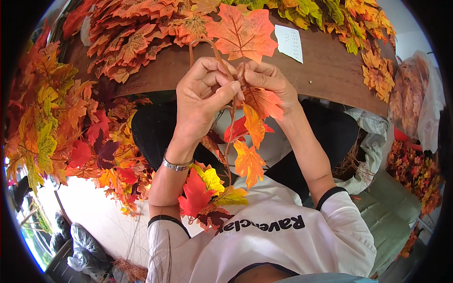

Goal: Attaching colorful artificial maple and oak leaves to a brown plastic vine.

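Over the near edge of the table, my left hand (200, 96) pinches the brown stem of an artificial maple leaf garland (228, 155). A loop of that stem rises above the fingers. Close beside it, my right hand (271, 85) is closed on the thin stalk of a large orange maple leaf (242, 34), which stands up above both hands. The fingertips meet at the garland stem, and they hide the exact joint. Below the hands hang orange, red and yellow leaves, down to a red leaf (196, 192) against my shirt.
Piles of orange leaves (127, 40) lie on the brown table (330, 70), with a white paper slip (289, 43) near them. Yellow-green leaves (311, 12) sit at the far side. Finished-looking leaf strands (71, 127) hang at left; a clear plastic bag (427, 104) is at right.
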The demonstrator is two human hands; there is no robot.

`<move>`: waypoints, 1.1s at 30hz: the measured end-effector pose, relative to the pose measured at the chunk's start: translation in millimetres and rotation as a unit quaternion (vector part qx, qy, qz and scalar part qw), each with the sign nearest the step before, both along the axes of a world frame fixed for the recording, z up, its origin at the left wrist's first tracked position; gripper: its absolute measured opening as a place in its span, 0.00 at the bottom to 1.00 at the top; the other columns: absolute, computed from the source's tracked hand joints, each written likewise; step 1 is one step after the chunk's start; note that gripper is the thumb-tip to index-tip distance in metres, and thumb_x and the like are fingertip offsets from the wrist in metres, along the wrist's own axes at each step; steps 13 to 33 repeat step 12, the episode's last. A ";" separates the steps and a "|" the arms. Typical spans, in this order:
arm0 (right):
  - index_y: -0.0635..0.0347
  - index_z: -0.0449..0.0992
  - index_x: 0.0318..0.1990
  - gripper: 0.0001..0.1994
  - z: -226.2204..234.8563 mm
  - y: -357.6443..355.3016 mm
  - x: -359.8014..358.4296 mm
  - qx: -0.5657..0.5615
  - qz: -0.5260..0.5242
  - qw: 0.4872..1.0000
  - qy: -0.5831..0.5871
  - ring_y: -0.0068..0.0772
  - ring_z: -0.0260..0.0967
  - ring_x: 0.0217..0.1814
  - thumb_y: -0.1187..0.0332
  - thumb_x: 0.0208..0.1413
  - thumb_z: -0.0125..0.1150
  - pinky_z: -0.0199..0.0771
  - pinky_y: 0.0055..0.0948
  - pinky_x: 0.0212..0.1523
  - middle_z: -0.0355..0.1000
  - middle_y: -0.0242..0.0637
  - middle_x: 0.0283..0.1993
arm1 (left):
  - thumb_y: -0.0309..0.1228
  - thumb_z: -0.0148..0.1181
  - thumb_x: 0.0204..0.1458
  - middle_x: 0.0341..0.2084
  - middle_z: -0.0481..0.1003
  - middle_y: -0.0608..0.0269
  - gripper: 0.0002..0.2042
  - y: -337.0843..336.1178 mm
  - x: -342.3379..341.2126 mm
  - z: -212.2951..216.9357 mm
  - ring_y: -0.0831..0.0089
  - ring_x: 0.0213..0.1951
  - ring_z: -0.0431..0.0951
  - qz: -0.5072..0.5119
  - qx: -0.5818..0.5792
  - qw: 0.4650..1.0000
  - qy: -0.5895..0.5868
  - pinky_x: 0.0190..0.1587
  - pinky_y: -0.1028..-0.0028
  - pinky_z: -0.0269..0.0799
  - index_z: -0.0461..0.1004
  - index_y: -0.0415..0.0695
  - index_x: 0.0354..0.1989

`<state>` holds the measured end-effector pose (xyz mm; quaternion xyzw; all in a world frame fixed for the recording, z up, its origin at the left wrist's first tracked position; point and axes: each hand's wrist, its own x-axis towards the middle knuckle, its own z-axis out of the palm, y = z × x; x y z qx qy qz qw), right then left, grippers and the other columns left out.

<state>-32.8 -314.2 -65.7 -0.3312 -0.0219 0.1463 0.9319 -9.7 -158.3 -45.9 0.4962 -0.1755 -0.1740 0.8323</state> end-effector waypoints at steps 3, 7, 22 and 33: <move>0.66 0.74 0.30 0.05 0.6 0.1 -0.4 -0.042 -0.016 0.999 -0.010 0.26 0.68 0.29 0.73 0.49 0.58 0.68 0.21 0.32 0.71 0.35 0.27 | 0.17 0.52 0.48 0.21 0.70 0.65 0.08 1.3 0.3 -1.2 0.79 0.26 0.73 0.001 0.014 1.000 0.005 0.29 0.82 0.69 0.63 0.37 0.35; 0.67 0.74 0.30 0.05 -0.5 -2.4 -0.7 -0.131 -0.051 0.989 -0.039 0.26 0.69 0.27 0.73 0.48 0.59 0.69 0.20 0.30 0.71 0.36 0.26 | 0.17 0.52 0.47 0.24 0.69 0.64 0.08 3.3 1.2 -1.8 0.78 0.26 0.73 -0.021 0.018 0.999 0.018 0.31 0.80 0.69 0.63 0.38 0.35; 0.67 0.74 0.30 0.05 4.7 -4.7 -0.4 -0.162 -0.042 0.982 -0.089 0.26 0.70 0.26 0.74 0.48 0.59 0.70 0.21 0.31 0.71 0.38 0.26 | 0.22 0.58 0.47 0.23 0.71 0.64 0.10 3.7 1.7 -4.7 0.76 0.27 0.73 -0.046 -0.010 0.999 0.026 0.33 0.78 0.69 0.64 0.37 0.36; 0.67 0.74 0.30 0.05 4.7 -4.7 -0.4 -0.162 -0.042 0.982 -0.089 0.26 0.70 0.26 0.74 0.48 0.59 0.70 0.21 0.31 0.71 0.38 0.26 | 0.22 0.58 0.47 0.23 0.71 0.64 0.10 3.7 1.7 -4.7 0.76 0.27 0.73 -0.046 -0.010 0.999 0.026 0.33 0.78 0.69 0.64 0.37 0.36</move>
